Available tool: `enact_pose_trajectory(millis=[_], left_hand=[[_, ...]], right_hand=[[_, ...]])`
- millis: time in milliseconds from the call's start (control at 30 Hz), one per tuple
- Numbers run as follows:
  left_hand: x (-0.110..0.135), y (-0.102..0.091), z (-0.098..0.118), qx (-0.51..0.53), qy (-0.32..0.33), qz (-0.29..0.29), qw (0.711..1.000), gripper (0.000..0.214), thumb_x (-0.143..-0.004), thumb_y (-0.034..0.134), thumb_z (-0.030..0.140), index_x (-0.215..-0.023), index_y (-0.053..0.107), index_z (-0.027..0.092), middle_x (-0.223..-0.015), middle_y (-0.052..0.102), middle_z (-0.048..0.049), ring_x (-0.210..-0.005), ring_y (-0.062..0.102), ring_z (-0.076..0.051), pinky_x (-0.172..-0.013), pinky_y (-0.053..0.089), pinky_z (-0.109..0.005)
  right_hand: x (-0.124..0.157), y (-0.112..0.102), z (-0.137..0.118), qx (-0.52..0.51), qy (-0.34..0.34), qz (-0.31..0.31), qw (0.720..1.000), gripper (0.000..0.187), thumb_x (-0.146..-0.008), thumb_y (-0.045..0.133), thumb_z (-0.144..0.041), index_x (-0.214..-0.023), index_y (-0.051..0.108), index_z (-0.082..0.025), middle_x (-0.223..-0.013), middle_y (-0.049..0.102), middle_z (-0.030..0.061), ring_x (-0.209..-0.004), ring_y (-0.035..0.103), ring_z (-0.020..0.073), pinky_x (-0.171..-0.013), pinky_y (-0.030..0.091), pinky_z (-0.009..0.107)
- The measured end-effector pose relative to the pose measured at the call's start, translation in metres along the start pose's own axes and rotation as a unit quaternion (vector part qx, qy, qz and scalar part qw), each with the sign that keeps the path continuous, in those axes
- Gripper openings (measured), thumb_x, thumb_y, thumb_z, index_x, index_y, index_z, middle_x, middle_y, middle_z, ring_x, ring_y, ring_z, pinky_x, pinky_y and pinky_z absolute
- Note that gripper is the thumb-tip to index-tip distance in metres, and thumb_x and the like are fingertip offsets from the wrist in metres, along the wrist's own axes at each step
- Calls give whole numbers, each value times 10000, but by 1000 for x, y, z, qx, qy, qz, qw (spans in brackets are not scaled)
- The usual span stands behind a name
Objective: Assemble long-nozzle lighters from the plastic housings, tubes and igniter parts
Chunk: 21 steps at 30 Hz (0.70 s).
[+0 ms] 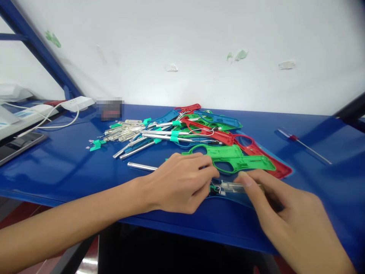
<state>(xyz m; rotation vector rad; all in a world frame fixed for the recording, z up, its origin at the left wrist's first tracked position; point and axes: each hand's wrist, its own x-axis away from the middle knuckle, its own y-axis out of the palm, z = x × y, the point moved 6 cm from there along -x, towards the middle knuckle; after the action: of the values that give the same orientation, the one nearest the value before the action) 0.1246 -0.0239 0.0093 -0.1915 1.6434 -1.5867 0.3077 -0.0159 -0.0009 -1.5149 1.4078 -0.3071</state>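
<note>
My left hand and my right hand meet near the front edge of a blue table. Both pinch a small clear part with thin wires that lies on a blue plastic gun-shaped shell, mostly hidden under the hands. A green gun-shaped shell lies just behind my fingers. A silver metal tube lies left of my left hand.
Behind lies a pile of red, green and blue shells and several metal tubes with teal fittings. A red-handled screwdriver lies at right. A white power strip, cables and a tablet sit at left.
</note>
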Motion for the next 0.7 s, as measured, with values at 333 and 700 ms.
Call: enact_pose_trajectory(millis=[333,700], left_hand=[[1,0,2,-15,7,-5,1000,251,-1004,495,139,-1058,739,143,-969,706,-41,-812,646,-178,-530,361,-334],[0,1,0,-22,4,-11,1000,262,-1002,489,136,-1062,744,142,-986,711,-44,-828,653,-181,-531,356,-339]], right_hand=[[-2,6,3,-16,5,-21,1000,352,-1052,494,-539,-914,708,-295,-772,799,-43,-616,775,168,-410,449,227],[-2,4,2,-18,13,-33,999,382,-1055,488,-550,-916,722,-282,-772,799,-20,-584,760,182,-438,473,248]])
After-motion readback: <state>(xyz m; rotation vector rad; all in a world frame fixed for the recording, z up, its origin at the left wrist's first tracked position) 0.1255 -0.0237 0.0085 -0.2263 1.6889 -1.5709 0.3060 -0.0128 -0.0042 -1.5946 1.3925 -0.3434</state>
